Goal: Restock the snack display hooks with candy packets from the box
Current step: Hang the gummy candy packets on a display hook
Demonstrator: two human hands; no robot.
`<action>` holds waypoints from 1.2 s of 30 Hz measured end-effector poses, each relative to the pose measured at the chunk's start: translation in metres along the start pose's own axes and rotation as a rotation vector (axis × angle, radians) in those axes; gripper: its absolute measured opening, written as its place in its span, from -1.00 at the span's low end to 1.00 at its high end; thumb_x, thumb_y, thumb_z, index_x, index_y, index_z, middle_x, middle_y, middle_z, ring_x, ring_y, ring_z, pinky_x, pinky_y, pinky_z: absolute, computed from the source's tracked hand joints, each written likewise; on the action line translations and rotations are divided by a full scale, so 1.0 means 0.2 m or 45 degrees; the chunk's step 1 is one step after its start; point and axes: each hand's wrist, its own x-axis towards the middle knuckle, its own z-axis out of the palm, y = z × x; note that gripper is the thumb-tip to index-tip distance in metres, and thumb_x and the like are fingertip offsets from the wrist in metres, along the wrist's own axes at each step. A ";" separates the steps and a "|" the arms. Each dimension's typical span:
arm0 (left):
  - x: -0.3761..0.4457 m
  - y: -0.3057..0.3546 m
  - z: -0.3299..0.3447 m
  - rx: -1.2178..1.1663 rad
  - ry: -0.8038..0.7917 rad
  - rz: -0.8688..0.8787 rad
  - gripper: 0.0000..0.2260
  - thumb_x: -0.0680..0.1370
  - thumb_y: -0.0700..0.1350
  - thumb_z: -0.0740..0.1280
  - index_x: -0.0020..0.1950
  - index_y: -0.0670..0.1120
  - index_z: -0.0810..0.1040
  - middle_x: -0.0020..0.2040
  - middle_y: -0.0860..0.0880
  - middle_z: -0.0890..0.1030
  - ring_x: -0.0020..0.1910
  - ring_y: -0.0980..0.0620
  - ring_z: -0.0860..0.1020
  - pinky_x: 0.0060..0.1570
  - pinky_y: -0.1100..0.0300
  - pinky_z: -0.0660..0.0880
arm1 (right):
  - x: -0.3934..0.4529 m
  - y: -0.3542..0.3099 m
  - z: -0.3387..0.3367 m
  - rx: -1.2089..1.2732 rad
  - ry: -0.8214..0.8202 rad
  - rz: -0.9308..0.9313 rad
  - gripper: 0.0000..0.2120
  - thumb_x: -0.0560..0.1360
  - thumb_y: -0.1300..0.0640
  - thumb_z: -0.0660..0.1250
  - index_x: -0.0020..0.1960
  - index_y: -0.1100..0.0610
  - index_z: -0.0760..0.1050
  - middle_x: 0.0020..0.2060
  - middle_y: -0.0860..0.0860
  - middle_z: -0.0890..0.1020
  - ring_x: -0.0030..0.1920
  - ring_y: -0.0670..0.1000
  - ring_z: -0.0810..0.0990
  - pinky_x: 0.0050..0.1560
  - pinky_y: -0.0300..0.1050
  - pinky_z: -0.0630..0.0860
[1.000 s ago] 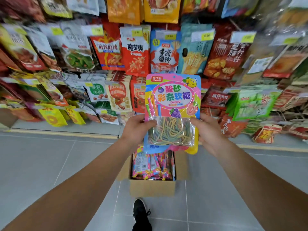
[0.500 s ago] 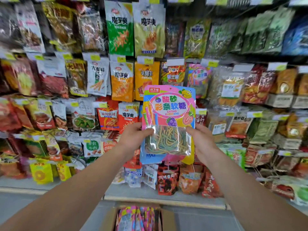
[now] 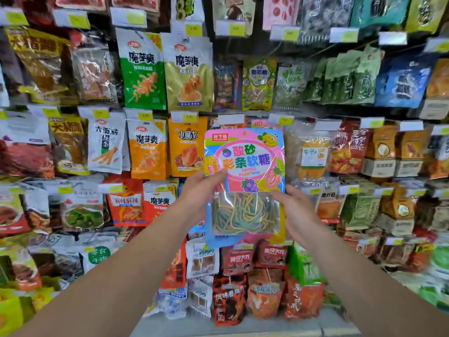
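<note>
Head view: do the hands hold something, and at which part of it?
Yes. Both hands hold one candy packet: the left hand grips its left edge at mid-height, the right hand its right edge, beside the clear window.

Two bare forearms are seen rising from the lower corners of the frame; no sleeves, watch or rings are worn on the left hand (image 3: 198,193) or right hand (image 3: 297,211).

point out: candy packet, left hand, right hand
candy packet (image 3: 245,164): head view, on the printed pink label above the clear window.
left hand (image 3: 199,190): head view, back of the hand at the packet's left edge.
right hand (image 3: 297,210): head view, back of the hand at the packet's right edge.
</note>
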 end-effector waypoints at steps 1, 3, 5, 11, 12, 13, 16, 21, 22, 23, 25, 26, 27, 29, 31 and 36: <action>0.04 -0.01 0.01 0.005 -0.019 0.010 -0.79 0.49 -0.02 0.47 0.04 -0.10 0.66 0.04 -0.12 0.70 0.11 -0.14 0.64 0.26 -0.24 0.45 | 0.04 0.00 0.00 -0.027 0.038 0.000 -0.90 0.55 0.19 0.35 -0.09 0.05 0.62 -0.04 -0.05 0.69 0.03 -0.06 0.59 0.00 -0.07 0.45; 0.18 -0.03 0.02 -0.018 -0.068 0.025 -0.50 0.38 0.11 0.53 0.20 -0.13 0.58 0.10 -0.09 0.69 0.16 -0.13 0.62 0.28 -0.23 0.42 | 0.15 0.01 0.01 -0.092 0.108 -0.014 -0.95 0.52 0.14 0.38 -0.10 0.07 0.61 -0.07 -0.04 0.69 0.01 0.00 0.59 0.04 0.01 0.47; 0.29 -0.04 0.04 0.014 -0.099 0.027 -0.52 0.37 0.14 0.54 0.17 -0.09 0.59 0.08 -0.04 0.70 0.16 -0.09 0.62 0.28 -0.21 0.43 | 0.25 -0.01 0.00 -0.210 0.161 -0.031 -0.92 0.49 0.08 0.40 -0.09 0.10 0.60 -0.18 -0.02 0.64 -0.11 0.03 0.55 -0.07 -0.01 0.44; 0.58 -0.08 0.07 0.164 -0.078 0.059 -0.92 0.57 -0.11 0.39 0.00 -0.08 0.64 -0.07 0.00 0.72 -0.12 0.14 0.68 -0.18 0.23 0.55 | 0.55 -0.13 -0.04 -0.409 0.295 -0.165 -0.84 0.48 0.10 0.41 0.03 0.02 0.49 -0.05 0.00 0.64 0.01 0.07 0.62 0.05 0.02 0.53; 0.62 -0.09 0.07 0.200 -0.078 0.060 -0.88 0.56 -0.09 0.39 0.03 -0.11 0.65 -0.06 0.01 0.72 -0.11 0.15 0.67 -0.18 0.23 0.52 | 0.59 -0.16 -0.05 -0.462 0.292 -0.211 -0.82 0.50 0.08 0.40 0.07 0.03 0.48 -0.03 -0.04 0.62 0.04 0.04 0.59 0.03 -0.05 0.48; 0.68 -0.10 0.08 0.224 -0.073 0.051 -0.85 0.56 -0.08 0.40 0.05 -0.12 0.65 -0.05 0.01 0.71 -0.06 0.09 0.67 -0.15 0.19 0.51 | 0.65 -0.19 -0.05 -0.505 0.290 -0.267 -0.79 0.51 0.06 0.40 0.10 0.05 0.48 -0.04 -0.08 0.59 0.04 0.00 0.56 0.01 -0.11 0.41; 0.81 -0.12 0.12 0.250 -0.046 0.015 -0.84 0.53 -0.07 0.43 0.04 -0.11 0.66 -0.02 -0.02 0.71 0.02 -0.02 0.66 0.05 0.08 0.55 | 0.80 -0.27 -0.06 -0.655 0.272 -0.385 -0.81 0.51 0.11 0.38 0.10 0.02 0.48 -0.14 -0.20 0.53 -0.03 -0.07 0.49 -0.04 -0.23 0.32; 1.01 -0.18 0.23 0.291 -0.059 0.004 -0.92 0.56 -0.08 0.39 -0.05 -0.07 0.65 -0.06 0.00 0.72 -0.12 0.11 0.67 -0.21 0.29 0.48 | 1.15 -0.30 -0.10 -1.014 0.251 -0.624 -0.63 0.47 0.19 0.31 0.27 0.04 0.54 0.15 0.00 0.61 0.09 -0.01 0.55 0.04 -0.21 0.39; 1.05 -0.19 0.25 0.296 -0.042 -0.003 -0.93 0.57 -0.09 0.39 -0.07 -0.05 0.63 -0.08 0.01 0.72 -0.18 0.16 0.66 -0.26 0.31 0.46 | 1.23 -0.30 -0.12 -1.085 0.239 -0.677 -0.60 0.46 0.19 0.30 0.29 0.02 0.54 0.17 0.01 0.60 0.07 -0.01 0.55 0.03 -0.20 0.38; 1.09 -0.20 0.27 0.300 -0.037 -0.004 -0.94 0.57 -0.10 0.38 -0.10 -0.03 0.62 -0.12 0.02 0.71 -0.25 0.21 0.65 -0.30 0.31 0.45 | 1.30 -0.30 -0.14 -1.155 0.226 -0.729 -0.57 0.46 0.20 0.30 0.31 0.00 0.53 0.20 0.02 0.59 0.06 -0.02 0.55 0.02 -0.20 0.37; 1.18 -0.21 0.32 0.307 0.012 -0.010 -0.92 0.57 -0.12 0.37 -0.11 -0.04 0.61 -0.17 0.03 0.70 -0.37 0.26 0.63 -0.39 0.34 0.47 | 1.45 -0.32 -0.19 -1.279 0.197 -0.828 -0.52 0.46 0.21 0.30 0.37 0.02 0.48 0.28 0.05 0.55 0.17 0.06 0.55 0.13 -0.14 0.41; 1.20 -0.21 0.33 0.304 0.027 -0.014 -0.93 0.58 -0.14 0.37 -0.10 -0.07 0.61 -0.18 0.01 0.70 -0.40 0.27 0.62 -0.45 0.38 0.47 | 1.50 -0.33 -0.21 -1.322 0.192 -0.862 -0.50 0.46 0.21 0.30 0.40 0.04 0.45 0.32 0.07 0.52 0.25 0.11 0.52 0.23 -0.08 0.42; 1.23 -0.21 0.36 0.309 0.038 0.000 -0.93 0.58 -0.15 0.36 -0.08 -0.09 0.61 -0.17 0.00 0.69 -0.42 0.28 0.61 -0.50 0.43 0.45 | 1.57 -0.34 -0.24 -1.358 0.182 -0.891 -0.49 0.47 0.22 0.29 0.42 0.06 0.42 0.35 0.08 0.48 0.30 0.16 0.48 0.30 -0.02 0.41; 1.30 -0.23 0.40 0.305 0.071 0.001 -0.96 0.58 -0.17 0.36 -0.03 -0.11 0.60 -0.19 0.01 0.68 -0.44 0.28 0.61 -0.54 0.46 0.43 | 1.68 -0.36 -0.29 -1.440 0.157 -0.940 -0.45 0.49 0.26 0.27 0.47 0.06 0.36 0.41 0.08 0.41 0.36 0.21 0.41 0.36 0.03 0.39; 1.37 -0.26 0.45 0.285 0.106 0.012 -0.91 0.56 -0.17 0.38 0.04 -0.14 0.60 -0.20 0.02 0.70 -0.37 0.22 0.65 -0.46 0.41 0.50 | 1.77 -0.36 -0.33 -1.552 0.115 -0.969 -0.40 0.49 0.30 0.26 0.51 0.06 0.29 0.46 0.06 0.35 0.41 0.20 0.33 0.40 0.05 0.35; 1.47 -0.31 0.57 0.343 0.185 -0.021 -0.85 0.50 -0.11 0.44 0.03 -0.15 0.65 -0.05 -0.09 0.72 -0.12 -0.02 0.70 -0.14 0.17 0.61 | 1.93 -0.32 -0.39 -1.684 0.013 -1.032 -0.36 0.52 0.28 0.25 0.55 0.02 0.20 0.47 0.01 0.35 0.45 0.15 0.28 0.43 0.10 0.31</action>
